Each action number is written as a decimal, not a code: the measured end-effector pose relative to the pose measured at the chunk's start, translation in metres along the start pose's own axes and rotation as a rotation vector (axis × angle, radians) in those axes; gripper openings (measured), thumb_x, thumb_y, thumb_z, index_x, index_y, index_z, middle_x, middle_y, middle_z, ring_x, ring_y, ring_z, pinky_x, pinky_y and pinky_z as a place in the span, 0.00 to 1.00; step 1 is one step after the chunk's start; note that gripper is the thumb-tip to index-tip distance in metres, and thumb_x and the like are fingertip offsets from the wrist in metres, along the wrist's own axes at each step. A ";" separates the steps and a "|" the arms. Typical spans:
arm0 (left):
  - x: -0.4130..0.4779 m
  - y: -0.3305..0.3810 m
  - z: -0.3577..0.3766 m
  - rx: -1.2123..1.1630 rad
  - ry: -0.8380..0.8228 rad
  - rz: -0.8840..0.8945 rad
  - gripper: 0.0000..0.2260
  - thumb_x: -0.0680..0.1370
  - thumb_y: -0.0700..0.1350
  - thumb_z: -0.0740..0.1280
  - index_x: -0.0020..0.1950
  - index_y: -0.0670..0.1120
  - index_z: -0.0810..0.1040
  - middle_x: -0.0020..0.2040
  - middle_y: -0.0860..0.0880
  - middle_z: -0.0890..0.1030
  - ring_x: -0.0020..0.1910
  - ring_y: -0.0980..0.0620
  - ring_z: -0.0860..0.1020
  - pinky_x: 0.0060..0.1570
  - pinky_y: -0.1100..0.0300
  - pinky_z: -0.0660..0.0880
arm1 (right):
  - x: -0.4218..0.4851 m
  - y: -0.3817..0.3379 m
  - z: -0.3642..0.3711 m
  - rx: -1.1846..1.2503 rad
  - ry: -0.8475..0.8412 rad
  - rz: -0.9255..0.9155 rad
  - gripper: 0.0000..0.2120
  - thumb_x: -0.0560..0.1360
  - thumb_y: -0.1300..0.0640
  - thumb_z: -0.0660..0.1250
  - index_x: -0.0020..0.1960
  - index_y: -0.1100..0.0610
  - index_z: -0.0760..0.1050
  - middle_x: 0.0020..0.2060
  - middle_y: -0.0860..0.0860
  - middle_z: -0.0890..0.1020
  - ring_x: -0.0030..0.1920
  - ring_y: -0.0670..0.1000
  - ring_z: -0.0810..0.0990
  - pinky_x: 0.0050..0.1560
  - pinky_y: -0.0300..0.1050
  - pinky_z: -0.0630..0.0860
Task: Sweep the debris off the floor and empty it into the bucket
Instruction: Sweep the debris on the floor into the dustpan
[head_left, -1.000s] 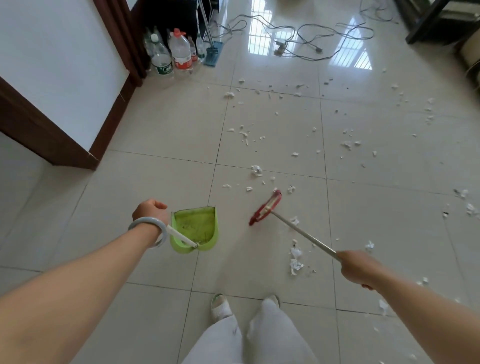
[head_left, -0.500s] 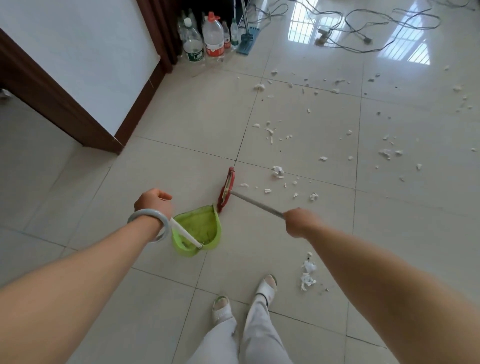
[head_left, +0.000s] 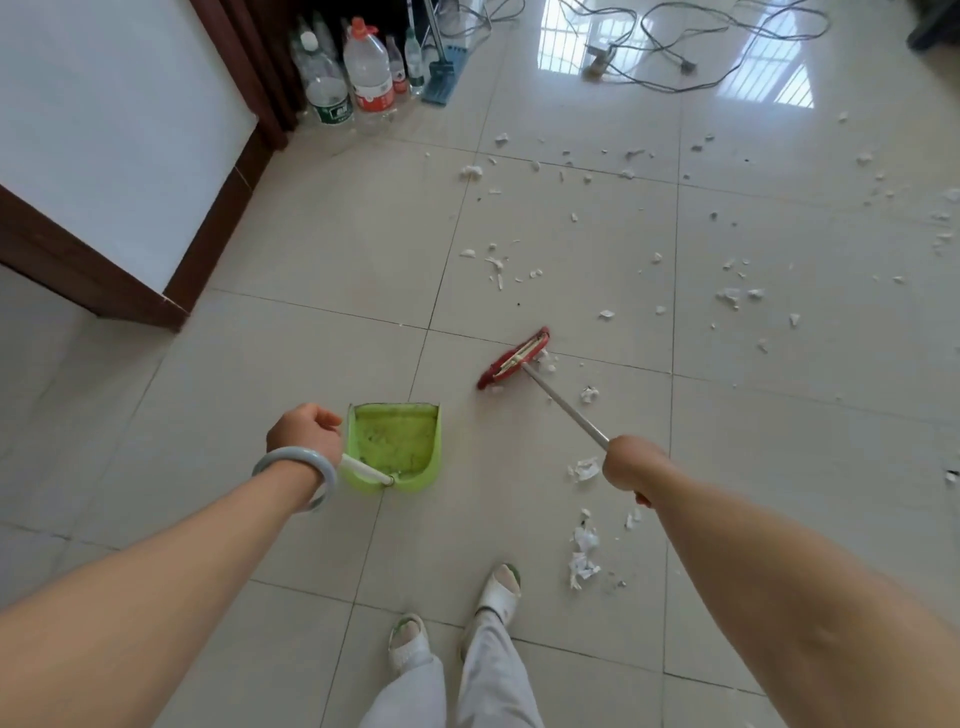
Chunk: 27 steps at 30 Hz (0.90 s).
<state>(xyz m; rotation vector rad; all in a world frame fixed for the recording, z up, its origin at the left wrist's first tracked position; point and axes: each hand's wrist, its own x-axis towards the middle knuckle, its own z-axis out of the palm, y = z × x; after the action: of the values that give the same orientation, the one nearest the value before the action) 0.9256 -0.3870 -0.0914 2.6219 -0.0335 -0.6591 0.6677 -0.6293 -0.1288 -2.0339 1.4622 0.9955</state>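
My left hand (head_left: 304, 434) grips the white handle of a green dustpan (head_left: 397, 447) that sits on the tiled floor with its mouth facing away from me. My right hand (head_left: 631, 462) grips the metal pole of a red broom (head_left: 514, 358), whose head rests on the floor to the right of the pan and beyond it, apart from it. White paper scraps (head_left: 584, 556) lie near my right foot, more scraps (head_left: 584, 470) sit beside my right hand, and many are scattered across the tiles ahead. No bucket is in view.
A white wall with dark brown trim (head_left: 171, 291) juts in at the left. Several plastic bottles (head_left: 366, 73) and a blue mop head (head_left: 441, 78) stand at the far corner. Loose cables (head_left: 675, 78) trail over the floor at the back. My slippered feet (head_left: 452, 618) are below.
The broom head has swung from beside the pan's front right corner out to the right and farther away. My right hand moved right and back. The dustpan has stayed put.
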 end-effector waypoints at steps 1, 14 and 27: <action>-0.001 0.005 0.005 0.005 -0.009 0.007 0.13 0.75 0.34 0.58 0.49 0.44 0.80 0.52 0.43 0.83 0.53 0.42 0.79 0.56 0.54 0.75 | -0.003 0.012 0.005 0.041 -0.015 0.037 0.19 0.77 0.64 0.54 0.67 0.60 0.70 0.36 0.53 0.70 0.36 0.54 0.76 0.40 0.47 0.79; -0.036 0.060 0.054 0.175 -0.224 0.249 0.12 0.75 0.33 0.59 0.48 0.44 0.80 0.51 0.43 0.83 0.52 0.42 0.79 0.56 0.53 0.77 | -0.099 0.109 0.101 0.528 -0.133 0.307 0.23 0.74 0.63 0.49 0.66 0.54 0.70 0.44 0.55 0.74 0.40 0.56 0.76 0.26 0.38 0.69; -0.053 0.037 0.035 0.321 -0.440 0.565 0.15 0.74 0.31 0.57 0.49 0.44 0.81 0.49 0.43 0.83 0.51 0.43 0.79 0.55 0.54 0.77 | -0.229 0.066 0.197 0.755 -0.216 0.569 0.21 0.76 0.63 0.49 0.66 0.62 0.69 0.39 0.59 0.75 0.27 0.52 0.72 0.25 0.37 0.67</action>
<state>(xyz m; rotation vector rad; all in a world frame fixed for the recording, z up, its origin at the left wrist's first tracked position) 0.8658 -0.4280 -0.0798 2.5029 -1.0414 -1.0583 0.5060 -0.3707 -0.0765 -0.9748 1.9484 0.6609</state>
